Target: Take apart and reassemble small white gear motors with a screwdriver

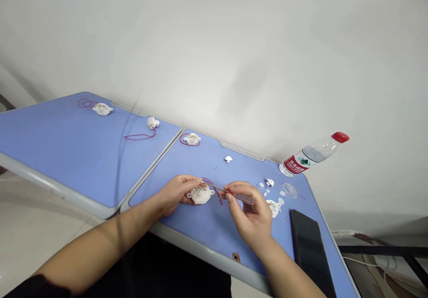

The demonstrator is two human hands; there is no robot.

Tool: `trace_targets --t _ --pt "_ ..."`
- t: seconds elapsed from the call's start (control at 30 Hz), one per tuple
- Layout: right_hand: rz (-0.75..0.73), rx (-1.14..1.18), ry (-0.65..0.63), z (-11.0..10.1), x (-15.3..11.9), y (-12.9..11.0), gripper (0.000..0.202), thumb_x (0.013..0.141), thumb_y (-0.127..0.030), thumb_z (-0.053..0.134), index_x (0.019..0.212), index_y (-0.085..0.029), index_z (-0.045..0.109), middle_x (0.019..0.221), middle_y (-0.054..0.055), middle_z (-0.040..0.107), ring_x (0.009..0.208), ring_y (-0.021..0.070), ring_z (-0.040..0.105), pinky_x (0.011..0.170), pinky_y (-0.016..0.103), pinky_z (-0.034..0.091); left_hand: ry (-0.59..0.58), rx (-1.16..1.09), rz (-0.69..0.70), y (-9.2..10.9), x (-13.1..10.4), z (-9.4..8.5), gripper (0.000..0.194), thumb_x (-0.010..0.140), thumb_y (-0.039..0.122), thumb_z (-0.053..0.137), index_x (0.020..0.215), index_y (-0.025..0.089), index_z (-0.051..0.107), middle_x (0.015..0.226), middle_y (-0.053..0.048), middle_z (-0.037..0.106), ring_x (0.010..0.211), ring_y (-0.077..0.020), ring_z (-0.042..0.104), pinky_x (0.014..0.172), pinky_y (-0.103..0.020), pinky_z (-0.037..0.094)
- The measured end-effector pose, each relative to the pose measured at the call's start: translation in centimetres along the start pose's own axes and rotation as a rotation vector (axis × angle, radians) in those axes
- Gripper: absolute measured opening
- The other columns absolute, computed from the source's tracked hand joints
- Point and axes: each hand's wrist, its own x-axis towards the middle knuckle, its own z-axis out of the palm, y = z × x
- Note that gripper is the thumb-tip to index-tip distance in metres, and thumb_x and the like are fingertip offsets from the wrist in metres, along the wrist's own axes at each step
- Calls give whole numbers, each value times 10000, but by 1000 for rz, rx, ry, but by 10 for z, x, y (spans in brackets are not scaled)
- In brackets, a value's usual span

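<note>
My left hand (174,193) grips a small round white plastic device (200,194) with red wires (217,192), resting on the blue desk (207,226). A slim screwdriver (239,195) with a clear handle and red collar is held in my right hand (249,213); its metal tip points left at the top of the device. Just right of that hand lies another white device (274,207), with small white parts (265,186) and a clear round cover (289,190) scattered behind it.
A black phone (309,249) lies at the desk's right edge. A water bottle (312,155) with a red cap leans on the wall. More white devices with red wires: one (191,139) at the desk's back, two (102,108) (153,122) on the left desk.
</note>
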Motion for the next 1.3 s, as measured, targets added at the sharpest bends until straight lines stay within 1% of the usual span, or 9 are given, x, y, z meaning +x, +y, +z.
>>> trace_targets --t 0.07,0.17,0.27,0.37,0.53,0.6,0.8,1.17,1.3 --pt "20 24 26 -1 2 -2 203 877 -57 562 970 -232 608 910 46 629 819 178 664 692 350 600 -11 28 11 -1 -1 0 409 696 503 735 863 130 727 811 -63 682 715 -143 595 612 -249 511" --pt "44 43 63 -5 4 -5 179 886 -73 563 953 -232 609 881 30 623 773 160 654 667 328 592 -8 91 33 -3 -3 1 348 679 427 755 880 144 731 823 -54 690 731 -149 605 624 -248 501" --pt "62 -5 92 -8 6 -5 155 879 -83 581 934 -226 608 858 19 621 723 149 651 637 310 566 33 196 82 -5 -4 3 306 681 364 737 886 137 723 746 -39 690 659 -134 594 597 -237 466" --pt "65 -53 79 -9 6 -5 143 875 -89 584 928 -221 601 837 14 618 699 148 650 616 302 552 64 251 138 -7 -5 4 311 687 338 714 923 136 692 673 -17 681 599 -129 584 585 -241 448" --pt "48 -107 17 -9 5 -4 116 889 -111 565 922 -220 589 817 24 616 713 162 634 621 322 550 92 240 141 -8 -8 5 391 659 331 721 1001 151 656 764 -33 714 693 -186 651 652 -282 485" --pt "58 -115 -1 -9 4 -4 112 893 -117 561 923 -222 584 824 29 614 716 164 631 620 325 548 96 224 144 -8 -9 6 409 651 331 726 1011 157 644 803 -40 718 714 -192 656 659 -286 488" --pt "74 -121 -17 -10 3 -3 118 893 -115 564 926 -227 580 842 32 617 728 167 636 629 330 550 90 178 131 -8 -8 7 376 645 306 730 973 163 615 741 -14 692 630 -152 623 598 -258 471" --pt "78 -122 -28 -9 3 -4 89 895 -132 568 916 -217 579 834 38 626 722 165 641 626 330 571 72 195 128 -10 -8 7 342 672 305 700 963 162 592 720 -6 674 594 -133 593 574 -251 466" --pt "76 -119 -34 -9 2 -3 95 892 -133 572 926 -221 587 839 41 628 737 174 642 622 333 572 77 181 118 -8 -8 7 326 661 287 705 941 162 593 666 10 656 562 -124 576 558 -243 454"
